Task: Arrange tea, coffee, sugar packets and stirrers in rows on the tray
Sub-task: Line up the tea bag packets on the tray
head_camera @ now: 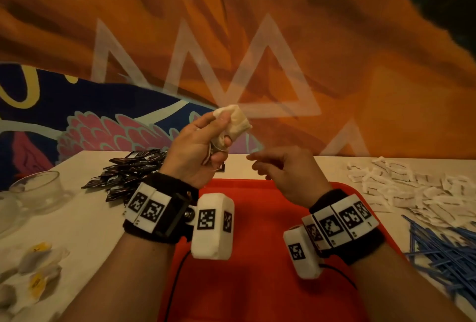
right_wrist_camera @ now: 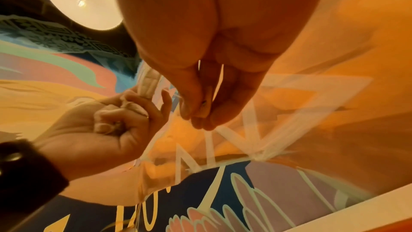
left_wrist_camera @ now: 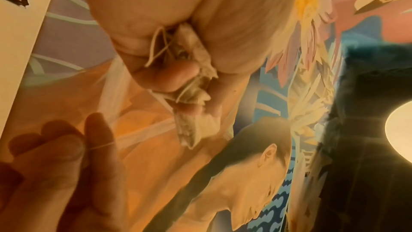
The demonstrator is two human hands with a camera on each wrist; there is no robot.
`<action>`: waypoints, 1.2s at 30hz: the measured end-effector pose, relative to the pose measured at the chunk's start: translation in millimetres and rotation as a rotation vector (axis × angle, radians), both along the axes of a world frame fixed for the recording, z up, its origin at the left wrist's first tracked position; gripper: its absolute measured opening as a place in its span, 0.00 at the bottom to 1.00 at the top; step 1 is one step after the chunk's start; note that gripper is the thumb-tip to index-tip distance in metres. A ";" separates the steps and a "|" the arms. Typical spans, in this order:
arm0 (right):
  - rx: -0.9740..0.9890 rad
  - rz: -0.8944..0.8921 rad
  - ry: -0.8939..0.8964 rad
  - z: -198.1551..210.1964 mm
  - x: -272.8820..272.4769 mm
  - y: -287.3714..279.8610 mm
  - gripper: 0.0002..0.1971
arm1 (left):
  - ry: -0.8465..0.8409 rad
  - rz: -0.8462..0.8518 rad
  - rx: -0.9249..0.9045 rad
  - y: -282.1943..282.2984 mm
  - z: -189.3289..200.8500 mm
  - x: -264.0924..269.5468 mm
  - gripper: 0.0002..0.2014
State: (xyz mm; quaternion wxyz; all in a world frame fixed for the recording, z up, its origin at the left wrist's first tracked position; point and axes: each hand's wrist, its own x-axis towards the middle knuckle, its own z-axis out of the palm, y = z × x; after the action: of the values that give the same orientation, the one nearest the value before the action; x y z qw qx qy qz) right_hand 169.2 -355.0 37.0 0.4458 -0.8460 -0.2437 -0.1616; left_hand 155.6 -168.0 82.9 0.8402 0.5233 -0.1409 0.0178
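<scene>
A: status?

B: Both hands up above the red tray [head_camera: 257, 283], nothing laid on the bare part I can see. Left hand [head_camera: 198, 149] is fisted round a clump of tea bags [head_camera: 235, 122]; one bag sticks out the top past the thumb, rest crushed in the palm w/ strings tangled.

A: right?

B: Right hand [head_camera: 286, 175] just beside it, not touching the bags. Left wrist view shows its thumb + forefinger pinched on a thin string [left_wrist_camera: 100, 146]. Right wrist view shows a small paper tag [right_wrist_camera: 206, 105] between the fingertips, other fingers loosely curled. Prob teasing one bag out of the clump, my guess.

A: handling notes?

B: Bags are v light, soft, paper thin, so they crumple and could tear if squeezed. String is the weak link, a hard pull might rip it off the tag or bag. Better to take each bag by the body edge, flat pinch, and loosen the left fist first so strings slip free.

A: rest of stock?

B: All on the table [head_camera: 85, 239], off the tray. Dark coffee sachets [head_camera: 128, 175] piled far left, white sugar packets [head_camera: 401, 188] spread right, blue stirrers [head_camera: 443, 252] heaped near right. More tea bags w/ yellow tags [head_camera: 36, 267] near left. Glass bowl [head_camera: 36, 188] left, contents unclear.

A: progress?

B: Looks early. No rows visible yet.
</scene>
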 end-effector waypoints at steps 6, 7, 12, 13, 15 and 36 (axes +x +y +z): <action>-0.057 0.096 0.047 7.4 -12.6 9.6 0.05 | 0.017 0.283 0.115 2.8 -9.8 9.9 0.08; -0.045 0.110 0.041 10.3 -14.5 9.5 0.05 | 0.006 0.318 0.156 4.3 -12.9 11.9 0.09; 0.191 0.206 0.105 24.7 -23.1 5.4 0.05 | -0.041 0.353 0.421 4.5 -24.4 15.7 0.12; 0.197 0.216 0.120 26.5 -24.0 4.3 0.06 | -0.040 0.347 0.431 3.4 -25.8 16.3 0.12; 0.146 0.216 0.145 28.3 -24.6 2.3 0.06 | -0.026 0.321 0.389 0.8 -26.6 17.0 0.13; 0.456 -0.027 0.145 23.9 -13.9 -4.9 0.09 | -0.323 0.283 0.671 -27.1 -32.8 7.2 0.13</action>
State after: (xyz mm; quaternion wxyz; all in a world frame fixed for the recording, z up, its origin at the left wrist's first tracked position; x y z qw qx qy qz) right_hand 155.3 -359.8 60.9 0.6397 -0.7359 -0.1568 -0.1570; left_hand 162.7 -195.1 50.1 0.5790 0.7733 -0.1958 0.1685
